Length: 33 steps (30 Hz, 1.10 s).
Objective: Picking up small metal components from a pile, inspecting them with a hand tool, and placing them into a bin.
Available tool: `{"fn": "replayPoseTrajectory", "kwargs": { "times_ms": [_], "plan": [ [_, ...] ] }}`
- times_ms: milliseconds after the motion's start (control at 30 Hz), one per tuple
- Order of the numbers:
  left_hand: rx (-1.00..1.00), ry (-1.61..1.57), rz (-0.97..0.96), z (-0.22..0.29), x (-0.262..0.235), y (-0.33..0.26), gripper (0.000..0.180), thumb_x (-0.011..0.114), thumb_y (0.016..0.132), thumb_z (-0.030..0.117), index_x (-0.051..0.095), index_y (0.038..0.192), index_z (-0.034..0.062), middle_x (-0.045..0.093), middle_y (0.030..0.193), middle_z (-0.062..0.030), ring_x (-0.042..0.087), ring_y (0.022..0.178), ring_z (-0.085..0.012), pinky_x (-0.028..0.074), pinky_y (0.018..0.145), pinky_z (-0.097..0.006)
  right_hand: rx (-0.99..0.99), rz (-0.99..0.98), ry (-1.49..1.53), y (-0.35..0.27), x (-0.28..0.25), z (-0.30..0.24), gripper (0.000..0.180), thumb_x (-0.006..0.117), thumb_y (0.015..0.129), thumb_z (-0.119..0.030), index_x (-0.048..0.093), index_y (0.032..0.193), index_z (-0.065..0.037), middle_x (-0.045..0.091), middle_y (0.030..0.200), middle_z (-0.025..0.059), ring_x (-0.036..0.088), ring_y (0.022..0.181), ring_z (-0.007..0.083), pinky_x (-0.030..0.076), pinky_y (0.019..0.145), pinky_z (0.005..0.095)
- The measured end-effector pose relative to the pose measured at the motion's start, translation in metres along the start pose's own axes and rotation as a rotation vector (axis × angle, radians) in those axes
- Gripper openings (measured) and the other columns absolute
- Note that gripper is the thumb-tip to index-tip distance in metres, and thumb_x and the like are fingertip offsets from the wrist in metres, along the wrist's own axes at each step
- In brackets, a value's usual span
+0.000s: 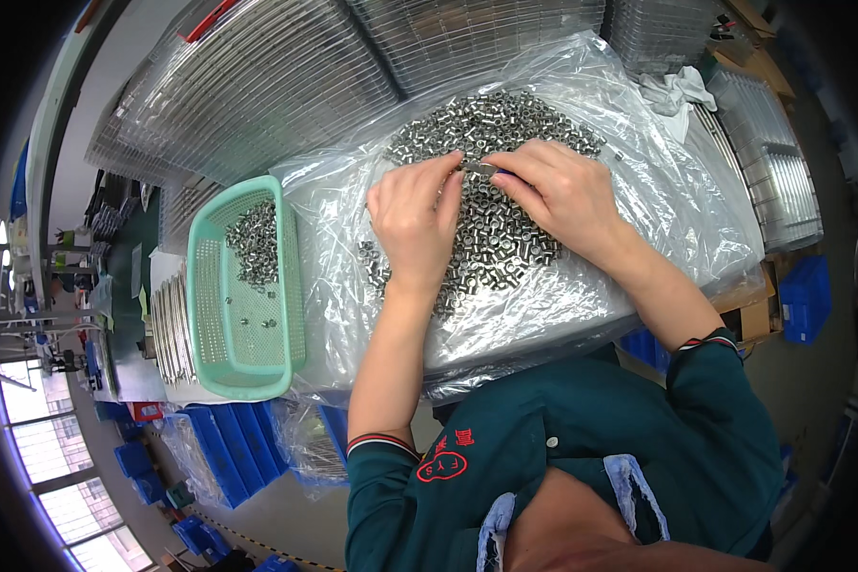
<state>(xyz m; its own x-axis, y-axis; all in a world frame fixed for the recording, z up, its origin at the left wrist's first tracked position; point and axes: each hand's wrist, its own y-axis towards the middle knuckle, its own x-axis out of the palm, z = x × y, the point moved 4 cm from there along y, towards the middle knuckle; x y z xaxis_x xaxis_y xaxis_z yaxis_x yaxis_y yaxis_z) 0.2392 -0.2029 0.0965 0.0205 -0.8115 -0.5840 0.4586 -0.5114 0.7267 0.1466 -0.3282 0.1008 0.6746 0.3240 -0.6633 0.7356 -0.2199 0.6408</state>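
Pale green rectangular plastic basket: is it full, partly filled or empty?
Partly filled: the basket holds small silvery metal parts, mostly at its far end; bare base shows.

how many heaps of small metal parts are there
2. A large heap lies on the plastic sheet, partly covered by the left hand and right hand; a smaller heap is in the green basket. Others may be hidden.
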Motion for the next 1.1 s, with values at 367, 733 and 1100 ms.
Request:
{"fn": "replayPoseTrajectory", "kwargs": {
  "times_ms": [367,733,1100],
  "plan": [
    [-0.900,-1.235,-0.277,-0.020,0.021,-0.013,0.026,0.053,0.086,0.012,0.057,0.108,-0.0013,0.062,0.091,-0.0052,0.055,0.083,-0.0100,0.042,0.074,-0.021,0.603,-0.158,1.097,-0.002,0.008,0.016,0.027,0.053,0.088,-0.026,0.052,0.104,-0.004,0.053,0.080,-0.0017,0.041,0.051,0.0012,0.032,0.042,0.0157],
    [-0.275,-0.602,-0.216,-0.006,0.011,-0.005,0.023,0.061,0.079,0.008,0.060,0.102,0.0049,0.058,0.095,-0.0050,0.055,0.083,-0.0122,0.045,0.072,-0.023,0.999,-0.457,1.529,-0.017,0.034,0.009,0.020,0.052,0.088,-0.025,0.052,0.093,-0.005,0.048,0.071,-0.0037,0.031,0.045,-0.0028,0.022,0.034,0.0114],
    [-0.286,-0.594,-0.221,-0.002,0.016,-0.007,0.018,0.063,0.078,0.006,0.060,0.095,0.0029,0.056,0.094,-0.0053,0.055,0.080,-0.0113,0.045,0.067,-0.022,1.116,-0.485,1.679,-0.022,0.039,0.011,0.015,0.054,0.087,-0.022,0.051,0.084,-0.007,0.047,0.070,-0.0057,0.033,0.045,-0.0033,0.024,0.034,0.0110]
  ]
}}
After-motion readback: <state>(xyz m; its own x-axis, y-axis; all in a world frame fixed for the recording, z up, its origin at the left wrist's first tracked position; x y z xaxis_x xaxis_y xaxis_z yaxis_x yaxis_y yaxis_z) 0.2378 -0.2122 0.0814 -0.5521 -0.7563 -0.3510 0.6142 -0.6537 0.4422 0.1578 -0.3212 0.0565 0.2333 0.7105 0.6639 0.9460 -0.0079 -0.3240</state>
